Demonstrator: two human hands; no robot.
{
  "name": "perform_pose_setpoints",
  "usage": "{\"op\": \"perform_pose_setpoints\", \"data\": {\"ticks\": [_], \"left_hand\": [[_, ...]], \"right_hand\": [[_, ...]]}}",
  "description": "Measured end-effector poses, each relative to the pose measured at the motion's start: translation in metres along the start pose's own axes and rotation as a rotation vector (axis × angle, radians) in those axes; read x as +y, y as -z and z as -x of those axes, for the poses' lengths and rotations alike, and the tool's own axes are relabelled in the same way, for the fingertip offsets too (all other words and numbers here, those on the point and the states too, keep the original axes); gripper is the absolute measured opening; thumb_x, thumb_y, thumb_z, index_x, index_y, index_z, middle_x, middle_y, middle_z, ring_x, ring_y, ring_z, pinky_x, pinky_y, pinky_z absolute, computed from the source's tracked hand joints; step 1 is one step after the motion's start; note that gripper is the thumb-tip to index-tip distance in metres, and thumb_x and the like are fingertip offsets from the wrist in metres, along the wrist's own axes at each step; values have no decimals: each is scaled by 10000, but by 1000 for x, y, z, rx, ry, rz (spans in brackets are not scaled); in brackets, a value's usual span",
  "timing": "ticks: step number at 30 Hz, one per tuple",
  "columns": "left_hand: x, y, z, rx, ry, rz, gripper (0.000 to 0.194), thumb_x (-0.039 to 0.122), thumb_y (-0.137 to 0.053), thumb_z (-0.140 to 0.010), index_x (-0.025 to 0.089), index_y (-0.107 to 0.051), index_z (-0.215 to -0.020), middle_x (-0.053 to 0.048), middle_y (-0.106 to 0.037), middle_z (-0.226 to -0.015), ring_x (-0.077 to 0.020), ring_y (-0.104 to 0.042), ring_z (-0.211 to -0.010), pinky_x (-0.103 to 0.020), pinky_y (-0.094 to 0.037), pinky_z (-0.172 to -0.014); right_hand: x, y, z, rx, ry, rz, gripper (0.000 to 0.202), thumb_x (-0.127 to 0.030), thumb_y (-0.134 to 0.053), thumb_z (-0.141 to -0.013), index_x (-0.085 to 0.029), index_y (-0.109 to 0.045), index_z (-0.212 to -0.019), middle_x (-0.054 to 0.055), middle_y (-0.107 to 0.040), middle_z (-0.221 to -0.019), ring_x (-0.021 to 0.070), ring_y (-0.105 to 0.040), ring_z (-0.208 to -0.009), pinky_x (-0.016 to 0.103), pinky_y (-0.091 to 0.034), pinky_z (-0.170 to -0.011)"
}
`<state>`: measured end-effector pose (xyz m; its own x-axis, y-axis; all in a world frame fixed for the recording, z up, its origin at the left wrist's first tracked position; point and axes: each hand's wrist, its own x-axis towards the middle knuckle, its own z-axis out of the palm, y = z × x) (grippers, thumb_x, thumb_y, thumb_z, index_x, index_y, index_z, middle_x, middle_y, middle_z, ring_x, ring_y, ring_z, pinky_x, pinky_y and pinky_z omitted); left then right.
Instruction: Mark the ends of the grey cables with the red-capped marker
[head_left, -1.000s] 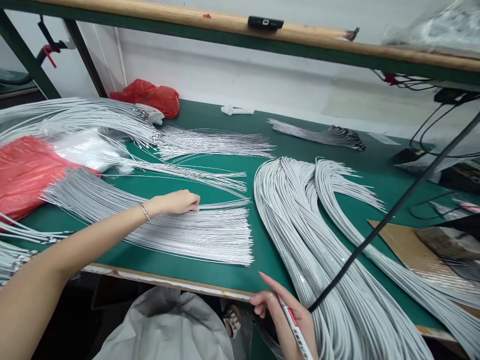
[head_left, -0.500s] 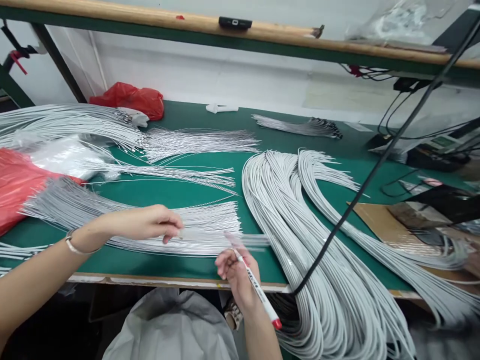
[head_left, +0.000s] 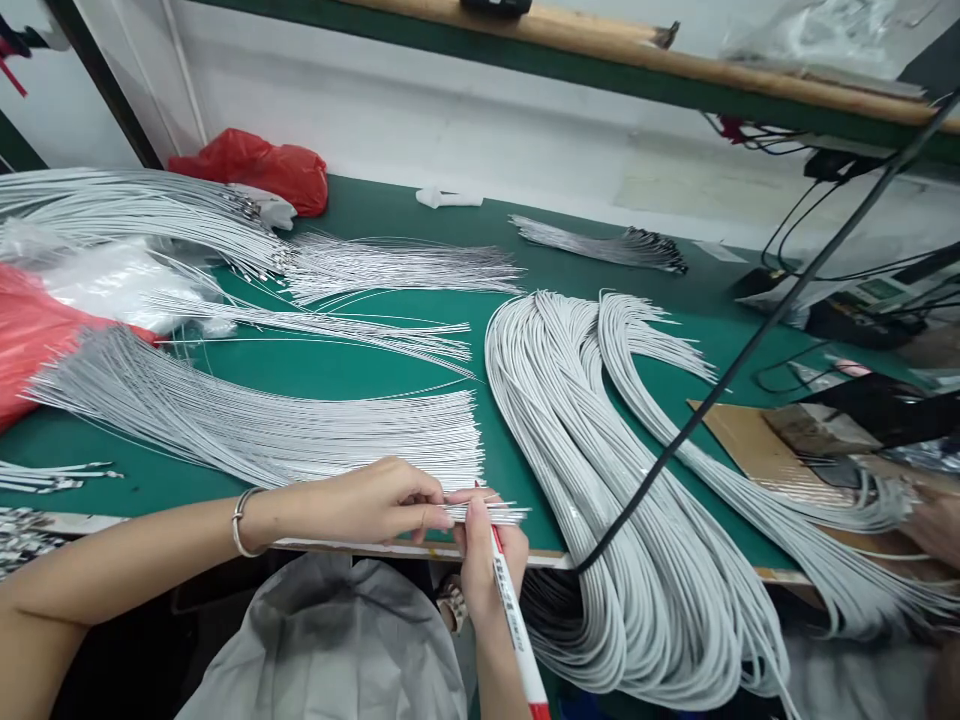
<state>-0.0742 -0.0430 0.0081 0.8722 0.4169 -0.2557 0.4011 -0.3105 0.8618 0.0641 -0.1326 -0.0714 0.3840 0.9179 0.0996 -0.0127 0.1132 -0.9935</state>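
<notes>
Wires in a slim, straight bundle

The left hand is closed in a pinch, palm down, its thumb just below its bent index finger. The left wrist and left forearm lie behind those fingers, stretching off to their left. Just right of its fingertips, the right hand is curled shut, thumb pointing up, with the right forearm below its fingers.
</notes>
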Motion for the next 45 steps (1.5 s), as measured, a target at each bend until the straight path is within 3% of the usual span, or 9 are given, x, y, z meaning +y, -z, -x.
{"op": "perform_pose_setpoints", "data": {"ticks": [5,14,20,25,28,32,38,40,45], "left_hand": [[1,7,4,-12,26,10,419,434,-422,-968,149,-577,-702,41,-462,-491,-69,-419,-427,-183,-312,-454],[3,8,2,23,9,-31,404,427,-437,-962,142,-606,-731,21,-549,-607,-64,-398,-478,-186,-305,-467],[-1,6,1,27,-6,-22,407,403,-416,-967,144,-597,-711,29,-516,-578,-67,-373,-473,-195,-289,-461],[-5,4,0,43,-29,-29,402,396,-411,-967,143,-603,-721,28,-515,-578,-71,-377,-478,-200,-281,-460],[-4,4,1,24,-31,-39,372,367,-425,-965,146,-595,-718,30,-527,-582,-68,-397,-490,-192,-286,-471],[1,6,5,-63,-71,-54,352,301,-421,-968,148,-596,-703,23,-549,-584,-72,-444,-502,-186,-325,-516],[-2,9,7,-217,49,53,336,419,-403,-974,165,-616,-919,-7,-653,-711,-93,-561,-512,-189,-407,-525],[-2,9,6,-203,66,90,304,428,-420,-966,178,-593,-981,-15,-681,-822,-89,-585,-527,-186,-420,-522],[-2,10,2,-145,86,134,280,370,-505,-926,140,-650,-861,-12,-620,-685,-109,-578,-591,-182,-415,-525]], "right_hand": [[2,20,0,166,177,124,457,-398,-479,-915,-138,-548,-1285,-45,-491,-558,133,-483,-490,264,-413,-505],[11,14,5,120,462,512,464,-216,-473,-929,-164,-471,-1390,25,-582,-633,186,-537,-570,342,-477,-617],[8,16,5,104,506,498,565,-198,-478,-922,-204,-342,-1471,19,-626,-667,195,-568,-582,353,-488,-625],[8,23,2,67,481,436,424,-216,-530,-896,-199,-535,-1320,10,-623,-648,172,-555,-568,321,-479,-617],[9,29,-2,-32,317,260,217,-353,-579,-863,-194,-631,-1002,-23,-551,-586,130,-476,-486,255,-405,-485],[4,32,-5,-251,95,206,387,-413,-516,-900,-206,-442,-582,-60,-371,-477,85,-326,-433,239,-256,-441],[-1,29,-3,-319,46,165,397,-409,-497,-915,-206,-430,-581,-66,-349,-467,81,-307,-432,253,-234,-458],[0,28,-2,-300,42,163,405,-415,-499,-912,-206,-422,-574,-66,-353,-468,78,-305,-429,251,-237,-457],[-4,25,-1,-220,26,163,416,-432,-538,-881,-205,-423,-552,-64,-370,-455,75,-312,-425,246,-240,-460]]}}
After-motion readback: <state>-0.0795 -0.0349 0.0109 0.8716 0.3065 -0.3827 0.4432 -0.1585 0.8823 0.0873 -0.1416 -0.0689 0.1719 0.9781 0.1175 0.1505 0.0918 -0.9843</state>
